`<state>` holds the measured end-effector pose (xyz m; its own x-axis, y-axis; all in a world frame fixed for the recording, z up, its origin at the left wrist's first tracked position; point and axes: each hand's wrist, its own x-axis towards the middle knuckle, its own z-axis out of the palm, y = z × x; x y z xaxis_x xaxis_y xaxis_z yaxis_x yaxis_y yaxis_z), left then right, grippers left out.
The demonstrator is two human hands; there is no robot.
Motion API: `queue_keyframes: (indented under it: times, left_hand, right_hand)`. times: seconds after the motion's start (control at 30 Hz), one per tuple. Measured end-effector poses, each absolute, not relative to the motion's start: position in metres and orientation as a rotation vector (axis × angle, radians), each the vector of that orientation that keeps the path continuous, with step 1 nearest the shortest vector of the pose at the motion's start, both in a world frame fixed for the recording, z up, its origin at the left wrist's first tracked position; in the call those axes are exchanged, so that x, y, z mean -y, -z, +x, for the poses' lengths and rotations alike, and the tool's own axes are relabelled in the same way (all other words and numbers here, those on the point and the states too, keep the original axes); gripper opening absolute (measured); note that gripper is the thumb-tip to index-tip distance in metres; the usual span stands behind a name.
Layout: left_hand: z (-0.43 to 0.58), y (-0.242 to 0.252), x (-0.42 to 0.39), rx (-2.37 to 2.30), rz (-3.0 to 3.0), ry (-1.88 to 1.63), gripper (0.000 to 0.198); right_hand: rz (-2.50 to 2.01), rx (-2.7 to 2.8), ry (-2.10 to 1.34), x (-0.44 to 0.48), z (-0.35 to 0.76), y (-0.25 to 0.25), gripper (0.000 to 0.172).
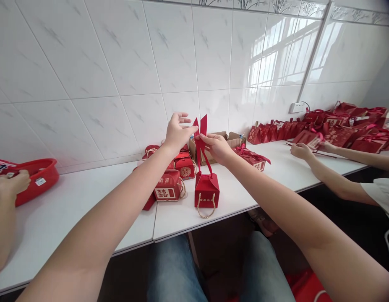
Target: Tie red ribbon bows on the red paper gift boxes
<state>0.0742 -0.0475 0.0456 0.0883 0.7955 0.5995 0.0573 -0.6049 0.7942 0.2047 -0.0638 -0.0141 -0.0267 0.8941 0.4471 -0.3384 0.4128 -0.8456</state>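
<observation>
A small red gift box (207,186) with gold lettering and a twisted rope handle stands upright on the white table in front of me. A red ribbon (203,157) rises from its top, and its two pointed ends stick up between my hands. My right hand (217,147) pinches the ribbon well above the box. At the left ribbon end, my left hand (179,132) seems to hold it between thumb and forefinger, the other fingers raised and loosely curled. The exact contact there is partly hidden.
Several red gift boxes (167,186) stand left of mine. A cardboard carton (194,153) and a ribbon-tied box (252,157) are behind. Another person's hand (19,182) is by a red basin (45,178); other hands (301,152) work at right near many red bags (342,134).
</observation>
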Motion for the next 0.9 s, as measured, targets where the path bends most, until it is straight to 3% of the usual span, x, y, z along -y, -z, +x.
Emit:
queue_keyframes:
  times: [0.23,0.5,0.9]
  left_hand:
    - [0.075,-0.028,0.044,-0.841,1.664,-1.308,0.011]
    - [0.072,-0.034,0.047,-0.873,1.627,-1.388,0.010]
    - [0.074,-0.038,0.049,-0.818,1.679,-1.343,0.007]
  right_hand:
    - [-0.648,1.195,-1.078,0.063,0.211,0.013,0.023]
    - [-0.793,1.225,-0.885,0.068,0.230,0.002,0.026]
    - [-0.721,1.237,-0.953,0.069,0.230,-0.001,0.020]
